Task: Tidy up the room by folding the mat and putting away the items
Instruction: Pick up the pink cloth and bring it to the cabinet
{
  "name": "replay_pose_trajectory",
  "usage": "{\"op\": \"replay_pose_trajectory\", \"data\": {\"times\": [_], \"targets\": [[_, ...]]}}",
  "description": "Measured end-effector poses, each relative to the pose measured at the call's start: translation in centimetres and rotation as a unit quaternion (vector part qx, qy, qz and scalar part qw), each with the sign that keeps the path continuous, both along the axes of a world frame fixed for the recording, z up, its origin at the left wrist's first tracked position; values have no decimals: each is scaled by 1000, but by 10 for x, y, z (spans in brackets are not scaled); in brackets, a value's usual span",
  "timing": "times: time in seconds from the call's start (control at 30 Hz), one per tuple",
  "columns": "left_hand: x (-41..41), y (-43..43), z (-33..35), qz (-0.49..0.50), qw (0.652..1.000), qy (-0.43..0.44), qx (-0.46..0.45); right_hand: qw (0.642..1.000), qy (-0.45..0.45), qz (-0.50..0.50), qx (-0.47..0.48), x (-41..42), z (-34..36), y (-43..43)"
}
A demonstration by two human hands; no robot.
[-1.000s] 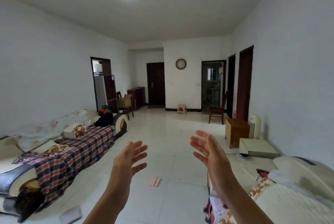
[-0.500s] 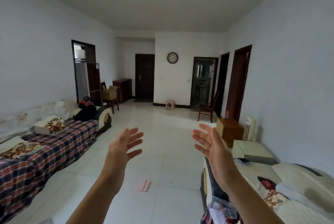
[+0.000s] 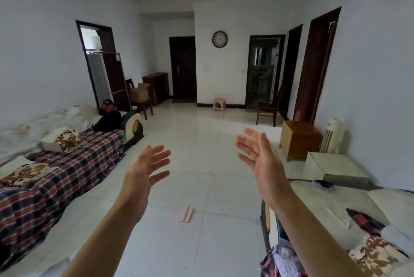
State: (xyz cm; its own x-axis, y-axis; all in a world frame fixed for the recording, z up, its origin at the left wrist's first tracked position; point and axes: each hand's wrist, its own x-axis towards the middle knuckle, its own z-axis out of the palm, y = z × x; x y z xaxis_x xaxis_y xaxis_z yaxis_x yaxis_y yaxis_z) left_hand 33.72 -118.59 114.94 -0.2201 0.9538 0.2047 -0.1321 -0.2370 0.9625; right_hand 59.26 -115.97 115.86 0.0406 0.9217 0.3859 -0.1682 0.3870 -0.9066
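My left hand (image 3: 145, 170) and my right hand (image 3: 259, 160) are raised in front of me, palms facing each other, fingers spread, holding nothing. A small pink folded item (image 3: 185, 214) lies on the white tiled floor below and between them. A plaid blanket (image 3: 67, 169) covers the sofa on the left, with patterned cushions (image 3: 67, 140) on it. On the right is a white sofa (image 3: 336, 209) with patterned cloth (image 3: 376, 254) at its near end. No mat is clearly in view.
A black bag (image 3: 107, 121) sits at the far end of the left sofa. A wooden cabinet (image 3: 298, 139), a white fan (image 3: 332, 135) and a white side table (image 3: 331, 168) line the right wall. Wooden chairs (image 3: 268, 108), a pink stool (image 3: 219, 104) and doorways stand at the far end.
The view has tilted down and shifted forward; the ceiling lamp has left the frame. Both hands stay raised and spread, holding nothing.
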Motion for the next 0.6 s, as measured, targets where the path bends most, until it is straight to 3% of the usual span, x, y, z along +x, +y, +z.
{"op": "replay_pose_trajectory", "data": {"times": [0.3,0.6], "targets": [[30,152,-1,19,1000,-8,-20,999,-12,31,-31,23,-3,157],[-5,302,-43,38,998,-33,-44,997,-34,37,-62,-12,-32,311]]}}
